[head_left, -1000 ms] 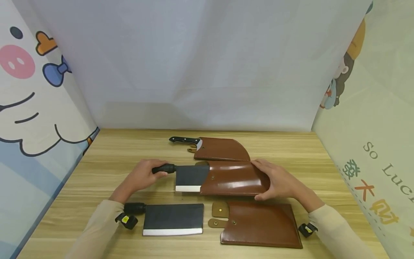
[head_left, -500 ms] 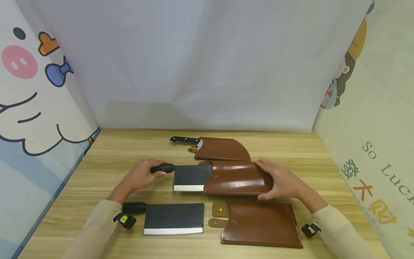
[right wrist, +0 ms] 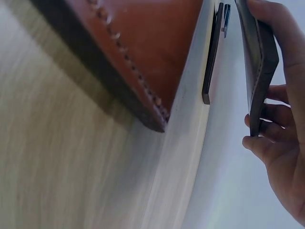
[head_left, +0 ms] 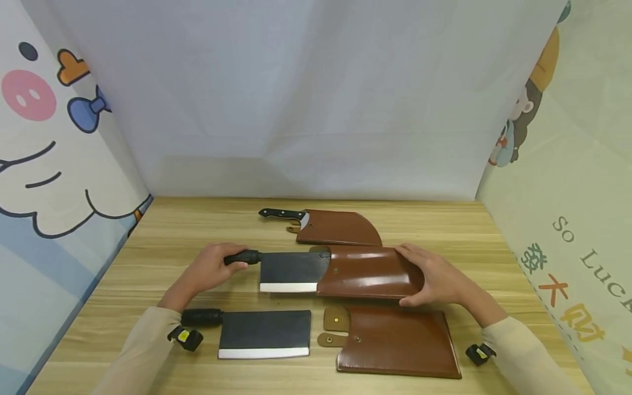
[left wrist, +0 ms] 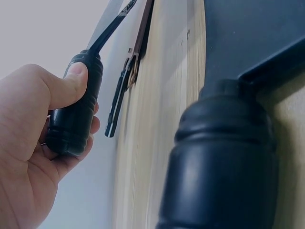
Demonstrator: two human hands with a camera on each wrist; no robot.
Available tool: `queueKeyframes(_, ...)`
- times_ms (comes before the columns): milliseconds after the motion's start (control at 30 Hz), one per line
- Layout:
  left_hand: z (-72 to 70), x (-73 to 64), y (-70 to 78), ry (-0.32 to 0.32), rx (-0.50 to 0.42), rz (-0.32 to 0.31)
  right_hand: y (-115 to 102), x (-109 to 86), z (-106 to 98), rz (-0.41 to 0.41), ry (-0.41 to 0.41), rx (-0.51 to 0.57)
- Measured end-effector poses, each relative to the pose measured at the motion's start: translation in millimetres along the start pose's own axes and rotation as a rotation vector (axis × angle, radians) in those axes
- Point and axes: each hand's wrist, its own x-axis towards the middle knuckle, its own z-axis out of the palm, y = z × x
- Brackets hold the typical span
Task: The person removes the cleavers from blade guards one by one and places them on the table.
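My left hand [head_left: 213, 266] grips the black handle [left wrist: 78, 107] of a cleaver [head_left: 291, 269], its thumb lying along the handle in the left wrist view. The cleaver's dark blade with a bright edge is partly inside a brown leather sheath [head_left: 370, 271]; the front part of the blade is hidden there. At the sheath's right end my right hand [head_left: 439, 277] holds it, fingers at the far edge and thumb at the near edge. In the right wrist view, the fingers curl around the end of that sheath [right wrist: 259, 67].
A second cleaver [head_left: 264, 334] lies in front, beside another brown sheath [head_left: 400, 343] with tan straps. Farther back is a black-handled knife [head_left: 281, 213] in its own brown sheath [head_left: 340, 226]. A pale cloth wall [head_left: 316, 109] rises behind the wooden table [head_left: 123, 230].
The hands have moved apart, left hand leftward with the cleaver and right hand rightward with the sheath. More of the blade now shows outside the sheath.
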Motion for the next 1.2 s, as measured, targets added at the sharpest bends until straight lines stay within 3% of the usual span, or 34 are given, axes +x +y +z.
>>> queueKeyframes(500, -3.3, -4.4, -7.8, 0.011, 0.039, 0.007, 10, -7.9, 1, 0.0, 0.024, -0.008)
queueKeyframes(767, -5.7, -7.3, -13.3, 0.014, 0.03, -0.008, 15, -13.5, 3, 0.003, 0.033, 0.024)
queueKeyframes(1200, -13.2, -15.7, -22.1, 0.034, 0.046, -0.037, 30, -25.5, -2, 0.043, 0.046, -0.014)
